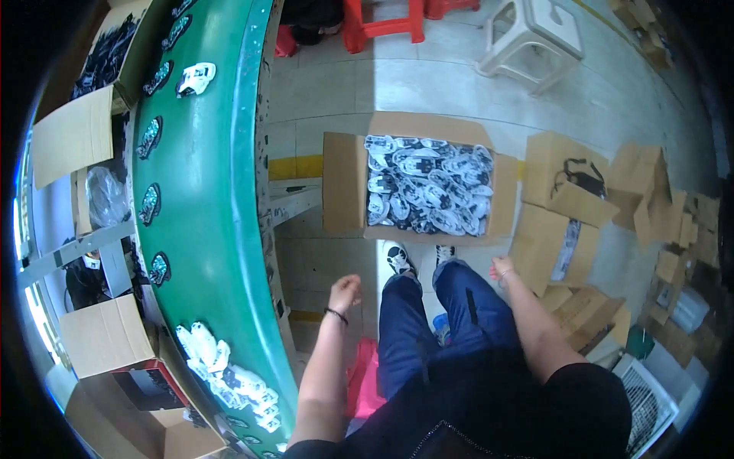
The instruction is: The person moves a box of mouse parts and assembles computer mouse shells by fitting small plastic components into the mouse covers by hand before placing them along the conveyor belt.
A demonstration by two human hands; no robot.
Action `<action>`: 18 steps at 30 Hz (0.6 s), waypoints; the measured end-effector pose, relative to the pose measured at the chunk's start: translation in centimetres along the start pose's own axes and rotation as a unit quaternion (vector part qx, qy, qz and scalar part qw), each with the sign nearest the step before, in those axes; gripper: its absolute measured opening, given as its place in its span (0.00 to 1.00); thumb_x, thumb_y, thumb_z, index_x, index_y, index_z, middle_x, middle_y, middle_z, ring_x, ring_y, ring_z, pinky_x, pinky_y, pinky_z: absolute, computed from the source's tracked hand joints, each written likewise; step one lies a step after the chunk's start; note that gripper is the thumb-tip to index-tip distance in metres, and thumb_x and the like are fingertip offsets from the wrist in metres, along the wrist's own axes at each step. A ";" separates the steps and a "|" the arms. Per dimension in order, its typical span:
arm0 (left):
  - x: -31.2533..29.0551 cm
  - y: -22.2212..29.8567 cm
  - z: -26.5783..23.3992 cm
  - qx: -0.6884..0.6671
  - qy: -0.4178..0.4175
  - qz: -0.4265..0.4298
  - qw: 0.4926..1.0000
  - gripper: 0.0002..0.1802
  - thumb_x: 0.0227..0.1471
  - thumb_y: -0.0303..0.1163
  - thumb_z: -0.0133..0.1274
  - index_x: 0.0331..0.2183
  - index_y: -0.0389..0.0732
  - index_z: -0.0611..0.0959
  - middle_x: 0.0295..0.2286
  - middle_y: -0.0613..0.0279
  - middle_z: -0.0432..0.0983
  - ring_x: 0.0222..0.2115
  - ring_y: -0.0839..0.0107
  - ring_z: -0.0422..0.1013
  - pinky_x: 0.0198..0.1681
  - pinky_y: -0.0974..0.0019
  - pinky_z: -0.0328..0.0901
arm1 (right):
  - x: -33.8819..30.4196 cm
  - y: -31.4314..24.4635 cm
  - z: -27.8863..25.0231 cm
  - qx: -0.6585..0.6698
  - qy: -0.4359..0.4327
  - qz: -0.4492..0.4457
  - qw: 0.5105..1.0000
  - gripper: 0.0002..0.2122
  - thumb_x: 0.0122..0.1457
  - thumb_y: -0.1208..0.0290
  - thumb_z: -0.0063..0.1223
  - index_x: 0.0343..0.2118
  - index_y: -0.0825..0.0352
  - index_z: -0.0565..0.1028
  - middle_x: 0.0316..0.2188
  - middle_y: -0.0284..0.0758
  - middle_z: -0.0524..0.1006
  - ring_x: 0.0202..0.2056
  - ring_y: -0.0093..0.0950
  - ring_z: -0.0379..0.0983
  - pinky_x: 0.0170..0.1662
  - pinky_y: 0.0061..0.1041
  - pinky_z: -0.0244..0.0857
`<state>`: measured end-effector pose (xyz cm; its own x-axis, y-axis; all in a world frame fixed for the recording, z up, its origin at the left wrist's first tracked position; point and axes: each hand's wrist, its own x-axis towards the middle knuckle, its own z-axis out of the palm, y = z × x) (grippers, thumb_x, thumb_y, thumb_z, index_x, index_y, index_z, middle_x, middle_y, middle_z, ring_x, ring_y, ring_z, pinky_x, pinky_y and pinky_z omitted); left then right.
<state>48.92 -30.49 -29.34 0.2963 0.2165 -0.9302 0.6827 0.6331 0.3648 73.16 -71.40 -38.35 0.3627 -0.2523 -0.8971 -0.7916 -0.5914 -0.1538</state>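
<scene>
Wht parts [428, 187] — fwd of hands [346, 292] [501, 269]

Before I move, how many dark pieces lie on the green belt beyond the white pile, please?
6, along the green belt's left side: one piece at the top, a second below it, a third left of the lone white piece, then three more spaced nearer. Others may be hidden.

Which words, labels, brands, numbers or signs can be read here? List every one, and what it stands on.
None can be read.
Patterned strip on the carton at right: any lettering is too small and blurred.
White-and-black parts in the open box: too small to tell whether any marks are lettering.
</scene>
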 end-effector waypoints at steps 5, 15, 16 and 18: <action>17.3 0.5 -4.3 0.144 0.325 0.027 0.934 0.35 0.46 0.50 0.53 0.50 0.38 0.66 0.44 0.55 0.67 0.42 0.62 0.65 0.40 0.59 0.64 | 7.4 -2.5 9.8 0.339 0.083 0.192 0.917 0.41 0.42 0.37 0.54 0.54 0.62 0.58 0.48 0.48 0.63 0.46 0.46 0.63 0.42 0.44 0.65; 20.7 4.5 1.7 0.383 0.033 0.077 0.920 0.20 0.43 0.44 0.56 0.28 0.34 0.81 0.23 0.52 0.77 0.26 0.60 0.74 0.31 0.60 0.68 | 15.5 -3.8 4.9 0.308 0.145 0.042 0.939 0.11 0.42 0.75 0.51 0.33 0.65 0.71 0.30 0.35 0.71 0.27 0.28 0.67 0.21 0.31 0.60; 20.3 4.3 4.7 0.544 0.055 0.216 0.809 0.23 0.44 0.48 0.52 0.26 0.34 0.81 0.23 0.44 0.75 0.27 0.54 0.73 0.31 0.57 0.67 | 17.2 -3.7 2.1 0.304 0.158 0.018 0.939 0.09 0.41 0.76 0.51 0.29 0.63 0.72 0.22 0.31 0.70 0.20 0.24 0.64 0.17 0.27 0.55; 16.9 5.3 9.1 0.553 0.077 0.106 0.823 0.21 0.44 0.45 0.49 0.23 0.34 0.81 0.23 0.43 0.74 0.28 0.49 0.72 0.32 0.53 0.67 | 14.9 -9.5 1.4 0.100 0.153 -0.001 0.983 0.07 0.46 0.71 0.49 0.29 0.63 0.72 0.22 0.31 0.70 0.22 0.25 0.66 0.21 0.27 0.58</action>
<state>63.64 -30.26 -42.74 0.4571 0.3807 -0.8039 0.8422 -0.4759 0.2535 85.42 -68.41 -50.85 0.4710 -0.4876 -0.7351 -0.8606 -0.4368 -0.2617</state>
